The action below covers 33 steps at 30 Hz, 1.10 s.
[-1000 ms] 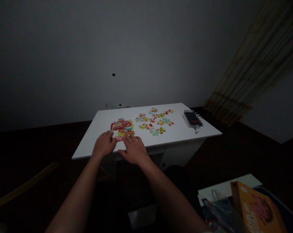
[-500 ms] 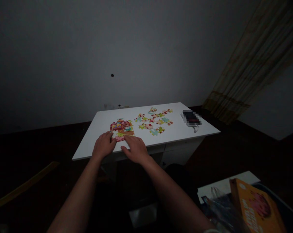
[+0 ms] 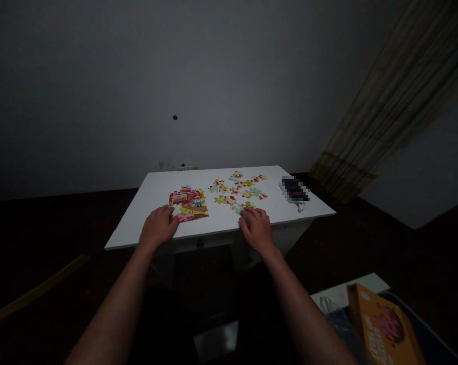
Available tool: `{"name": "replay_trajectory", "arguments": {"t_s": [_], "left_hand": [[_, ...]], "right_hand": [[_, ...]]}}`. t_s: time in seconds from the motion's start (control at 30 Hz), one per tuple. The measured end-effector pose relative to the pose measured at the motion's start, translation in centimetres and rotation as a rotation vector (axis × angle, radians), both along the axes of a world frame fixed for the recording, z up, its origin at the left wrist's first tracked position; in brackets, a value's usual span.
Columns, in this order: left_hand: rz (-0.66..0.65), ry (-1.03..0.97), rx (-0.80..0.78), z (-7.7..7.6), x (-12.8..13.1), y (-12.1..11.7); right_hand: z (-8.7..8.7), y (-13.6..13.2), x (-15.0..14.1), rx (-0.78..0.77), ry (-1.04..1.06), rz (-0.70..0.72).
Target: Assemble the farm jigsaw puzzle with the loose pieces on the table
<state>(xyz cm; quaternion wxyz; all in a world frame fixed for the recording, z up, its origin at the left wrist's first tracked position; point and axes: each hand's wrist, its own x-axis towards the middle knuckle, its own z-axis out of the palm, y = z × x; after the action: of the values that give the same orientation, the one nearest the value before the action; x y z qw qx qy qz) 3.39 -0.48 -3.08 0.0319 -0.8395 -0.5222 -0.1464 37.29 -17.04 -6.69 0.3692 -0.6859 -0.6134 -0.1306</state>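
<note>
Jigsaw pieces [image 3: 238,190] lie spread on the white bench [image 3: 138,213], my left hand [image 3: 158,228] resting open at the joined puzzle [image 3: 189,204] to steady it, my right hand [image 3: 256,230] curled over a pale-blue piece [image 3: 236,209], grip unclear.

We are in a room of a home, most likely a bedroom or study. A sheer striped curtain [image 3: 388,111] hangs at the far right, beside a plain painted wall [image 3: 100,91] with a wall socket [image 3: 178,166] low down. Dark polished flooring [image 3: 328,238] runs beneath a small white desk [image 3: 153,203] holding a children's jigsaw puzzle [image 3: 189,204], and an orange picture book [image 3: 381,324] lies at near right.
</note>
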Motion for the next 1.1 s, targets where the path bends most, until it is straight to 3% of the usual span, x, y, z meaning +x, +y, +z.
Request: {"name": "replay_trajectory", "arguments": {"t_s": [0.13,0.43,1.1], "left_hand": [[0.002,-0.034,-0.007,0.2,0.1,-0.4],[0.003,-0.055,-0.026,0.8,0.3,-0.9],[0.003,-0.101,-0.022,1.1,0.3,-1.5]], "right_hand": [[-1.4,-1.3,-1.0,-0.078,-0.108,0.019],[-3.8,-1.8,-2.0,0.044,-0.077,0.015],[-3.9,-2.3,-2.2,0.013,-0.082,0.018]]}}
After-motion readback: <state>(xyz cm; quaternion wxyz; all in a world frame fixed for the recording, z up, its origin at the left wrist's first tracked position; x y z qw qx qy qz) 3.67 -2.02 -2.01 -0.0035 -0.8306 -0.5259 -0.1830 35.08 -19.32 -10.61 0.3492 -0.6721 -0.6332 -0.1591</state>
